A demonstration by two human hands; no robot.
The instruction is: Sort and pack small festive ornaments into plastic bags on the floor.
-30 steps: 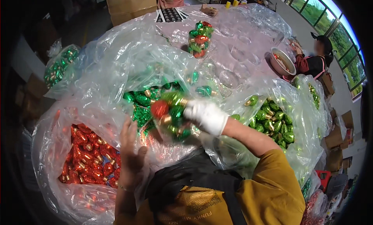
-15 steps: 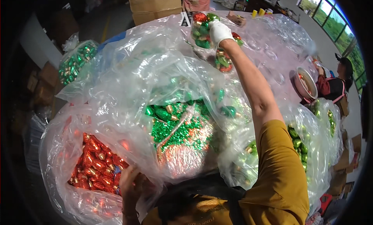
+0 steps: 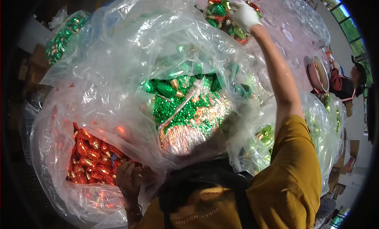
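My right hand (image 3: 245, 16), in a white glove, is stretched far forward over a cluster of red and green glitter ornaments (image 3: 216, 11) on the pink tabletop. Its fingers are bent down among them, and their tips are hard to make out. More green and red ornaments (image 3: 238, 33) lie just below the glove. My bare left hand (image 3: 129, 178) rests with curled fingers at the right edge of an opened clear bag holding red glitter ornaments (image 3: 92, 156) with gold caps. What those fingers hold is hidden.
A large clear plastic bag (image 3: 118, 63) spreads across the middle, with green ornaments and glitter (image 3: 173, 108) in its opening. Lighter green ornaments (image 3: 266, 134) fill bags on the right. A bag of green ornaments (image 3: 67, 37) stands far left. Beyond a round basin (image 3: 319, 75) sits another person (image 3: 343, 79).
The whole view has shifted, so the table's far side sits higher. My right glove has moved slightly right over the ornament cluster. My left hand stays by the red ornaments.
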